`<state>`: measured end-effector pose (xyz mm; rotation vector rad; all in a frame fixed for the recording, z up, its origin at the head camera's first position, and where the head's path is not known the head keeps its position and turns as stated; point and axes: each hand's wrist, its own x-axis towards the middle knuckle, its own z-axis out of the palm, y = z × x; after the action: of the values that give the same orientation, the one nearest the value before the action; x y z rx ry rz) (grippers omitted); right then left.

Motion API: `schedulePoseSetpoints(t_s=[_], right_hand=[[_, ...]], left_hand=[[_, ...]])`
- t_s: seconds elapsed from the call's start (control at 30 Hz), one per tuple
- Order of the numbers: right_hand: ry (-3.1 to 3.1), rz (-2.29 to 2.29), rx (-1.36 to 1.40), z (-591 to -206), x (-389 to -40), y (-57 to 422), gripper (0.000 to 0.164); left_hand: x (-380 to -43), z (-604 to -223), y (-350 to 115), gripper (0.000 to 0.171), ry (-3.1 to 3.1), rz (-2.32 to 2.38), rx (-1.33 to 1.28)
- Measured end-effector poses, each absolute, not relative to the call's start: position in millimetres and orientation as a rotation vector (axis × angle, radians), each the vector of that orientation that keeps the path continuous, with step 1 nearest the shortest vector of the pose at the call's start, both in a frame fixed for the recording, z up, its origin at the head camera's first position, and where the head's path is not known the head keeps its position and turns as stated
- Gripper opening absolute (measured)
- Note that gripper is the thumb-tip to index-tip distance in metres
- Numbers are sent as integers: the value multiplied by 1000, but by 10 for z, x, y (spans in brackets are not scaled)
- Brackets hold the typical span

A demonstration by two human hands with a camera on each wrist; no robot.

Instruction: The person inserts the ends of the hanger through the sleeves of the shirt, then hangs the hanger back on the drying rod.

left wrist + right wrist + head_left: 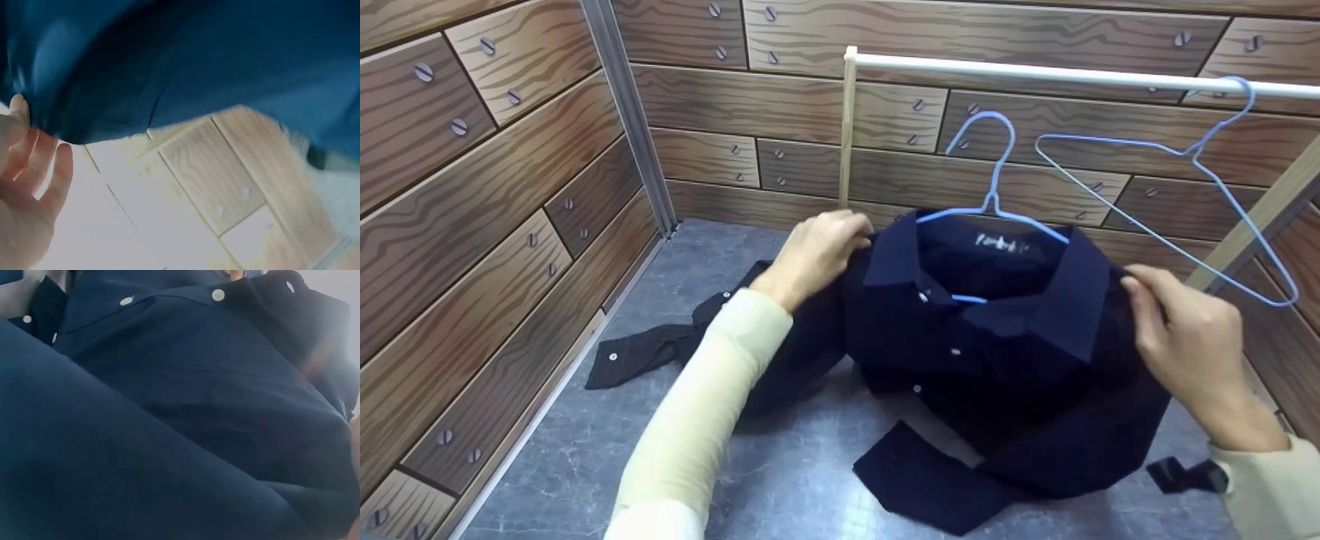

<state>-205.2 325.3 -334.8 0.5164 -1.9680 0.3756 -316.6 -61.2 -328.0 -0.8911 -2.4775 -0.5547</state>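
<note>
With both hands you are gripping the dark shirt (1005,375): your left hand (821,251) is pinching one shoulder between thumb and fingers, and your right hand (1189,337) is pinching the other. The shirt is partly hanging from your grip, right of the middle of the bench (802,465), while one sleeve is lying toward the left edge, its cuff (622,358) resting near that edge. A blue hanger (994,196) is sitting inside the collar (896,259), its hook standing free above the neck, and neither hand is holding that hook. Here, I think, the main danger is hiding: if you are pulling one shoulder more than the other, the hanger may be tilting and its arm slipping out of the cloth. I am not able to see whether its two ends are reaching fully into the shoulders, nor whether the top button is fastened; a loose neck would be making such a slip easier. Also, the second hanger (1194,152) is hanging from the white rail (1035,70) near your right hand, so a careless lift could be tangling the two.
</note>
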Motion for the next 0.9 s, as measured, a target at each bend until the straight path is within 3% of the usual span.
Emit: schedulePoseSetpoints(t_s=[0.33, 0.67, 0.9], right_hand=[[-1943, 392, 439, -3066, -2282, 3176, 14], [-1945, 476, 350, -2956, -2536, 3093, 13], [-1952, 463, 332, -2688, -2656, 3029, 17]], left_hand=[[-3494, -2770, -496, 20, -2470, -92, -770], [-3734, -2264, -276, 56, -2516, 18, -464], [-3790, -2005, -195, 66, -2632, 49, -397]])
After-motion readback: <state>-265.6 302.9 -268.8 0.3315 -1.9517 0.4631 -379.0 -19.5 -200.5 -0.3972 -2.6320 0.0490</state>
